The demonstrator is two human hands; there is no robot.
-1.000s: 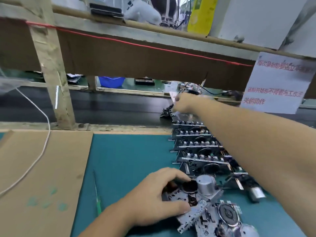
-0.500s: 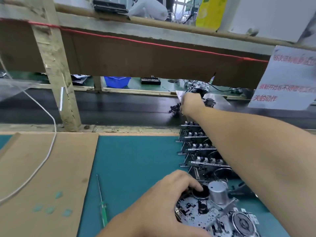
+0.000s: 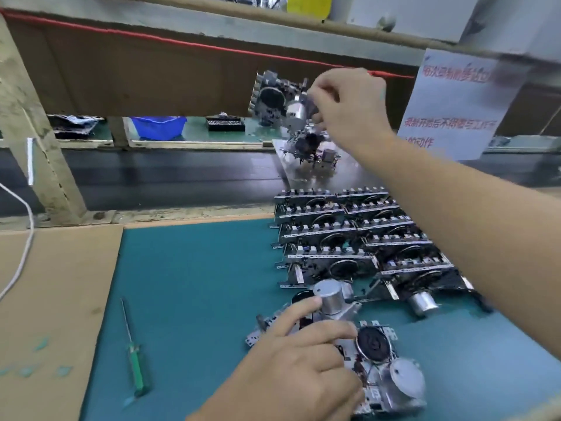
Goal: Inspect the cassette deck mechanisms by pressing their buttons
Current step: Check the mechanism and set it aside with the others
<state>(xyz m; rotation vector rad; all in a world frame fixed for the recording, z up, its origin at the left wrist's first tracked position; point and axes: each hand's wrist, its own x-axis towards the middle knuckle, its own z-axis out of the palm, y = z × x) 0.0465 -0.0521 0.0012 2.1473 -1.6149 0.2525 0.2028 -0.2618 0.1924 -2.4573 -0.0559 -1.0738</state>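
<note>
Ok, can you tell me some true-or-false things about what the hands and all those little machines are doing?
1. The right hand holds a cassette mechanism up in the air. True.
2. The left hand is holding the green screwdriver. False: the screwdriver lies alone on the teal mat; the left hand rests on a mechanism on the mat.
3. Rows of mechanisms stand lined up on the mat. True.
4. The blue bin sits on the mat beside the left hand. False: it is far back, beyond the dark belt.
5. The paper sign has red writing. True.
</note>
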